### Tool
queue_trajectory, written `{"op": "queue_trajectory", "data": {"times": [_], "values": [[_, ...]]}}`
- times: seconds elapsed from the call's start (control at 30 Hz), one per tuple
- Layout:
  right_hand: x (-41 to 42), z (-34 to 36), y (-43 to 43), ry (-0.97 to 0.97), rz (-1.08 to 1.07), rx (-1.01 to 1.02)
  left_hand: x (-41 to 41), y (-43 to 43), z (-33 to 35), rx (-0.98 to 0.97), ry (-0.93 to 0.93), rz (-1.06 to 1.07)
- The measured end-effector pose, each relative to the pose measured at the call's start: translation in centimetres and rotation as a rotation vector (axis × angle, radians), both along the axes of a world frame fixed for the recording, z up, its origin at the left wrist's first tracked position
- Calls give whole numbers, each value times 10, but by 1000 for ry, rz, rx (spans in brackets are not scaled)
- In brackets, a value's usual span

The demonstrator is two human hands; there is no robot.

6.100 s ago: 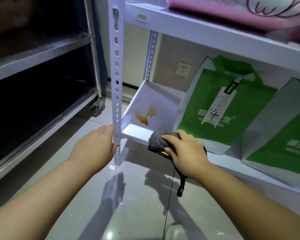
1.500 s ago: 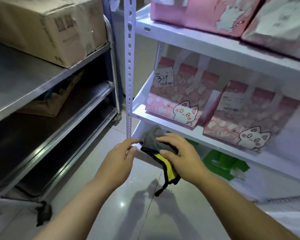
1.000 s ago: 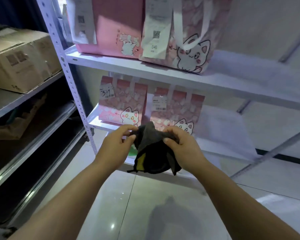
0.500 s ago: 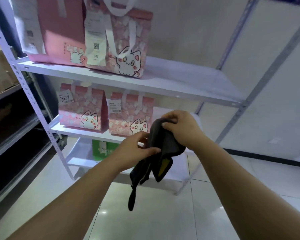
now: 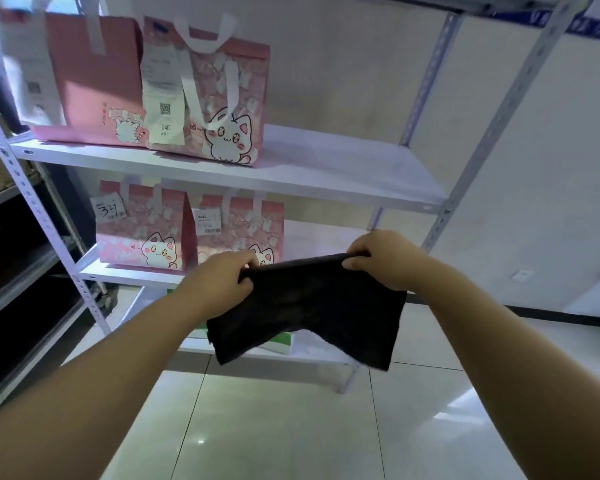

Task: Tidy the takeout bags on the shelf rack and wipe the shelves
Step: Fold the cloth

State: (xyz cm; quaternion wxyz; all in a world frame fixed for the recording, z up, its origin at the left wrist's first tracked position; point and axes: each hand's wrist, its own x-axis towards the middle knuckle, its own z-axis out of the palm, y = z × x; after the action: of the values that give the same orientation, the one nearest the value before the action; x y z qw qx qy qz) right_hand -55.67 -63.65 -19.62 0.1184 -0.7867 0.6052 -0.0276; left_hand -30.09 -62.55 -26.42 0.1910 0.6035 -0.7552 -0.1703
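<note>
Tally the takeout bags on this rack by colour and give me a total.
Pink bags: 4, two on the upper shelf and two on the middle shelf.
Green bag: 1 showing on the bottom shelf, mostly hidden behind the dark cloth; more could be hidden there.
Total: 5 bags in view.

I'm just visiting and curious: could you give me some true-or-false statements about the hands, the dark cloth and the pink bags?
1. The left hand and the right hand both hold the dark grey fabric cloth, stretched between them. True.
2. The cloth lies on the upper white metal shelf. False: it hangs in the air between the hands.
3. Two pink cat-print takeout bags stand on the middle white shelf. True.
4. The upper shelf's bags stand at its right end. False: the upper pink bags stand at its left end.
</note>
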Motion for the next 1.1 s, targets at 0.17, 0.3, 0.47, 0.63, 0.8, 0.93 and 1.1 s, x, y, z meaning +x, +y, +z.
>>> {"op": "queue_trajectory", "data": {"times": [0.17, 0.3, 0.47, 0.63, 0.8, 0.93, 1.1], "values": [[2, -6, -1, -80, -89, -68, 16, -4, 14, -85, -7, 12], [-1, 5, -1, -230, -74, -27, 36, -7, 37, -16, 78, 0], [0, 18, 4, -253, -10, 152, 58, -10, 65, 66, 116, -27], [6, 24, 3, -131, -8, -1, 70, -10, 79, 80, 64, -56], [11, 26, 6, -89, -37, -35, 73, -11, 84, 24, -89, -74], [19, 24, 9, -112, -20, -63, 71, -14, 80, -50, -166, -82], [20, 25, 10, -201, -70, -99, 76, -14, 86, -48, -60, -85]]}}
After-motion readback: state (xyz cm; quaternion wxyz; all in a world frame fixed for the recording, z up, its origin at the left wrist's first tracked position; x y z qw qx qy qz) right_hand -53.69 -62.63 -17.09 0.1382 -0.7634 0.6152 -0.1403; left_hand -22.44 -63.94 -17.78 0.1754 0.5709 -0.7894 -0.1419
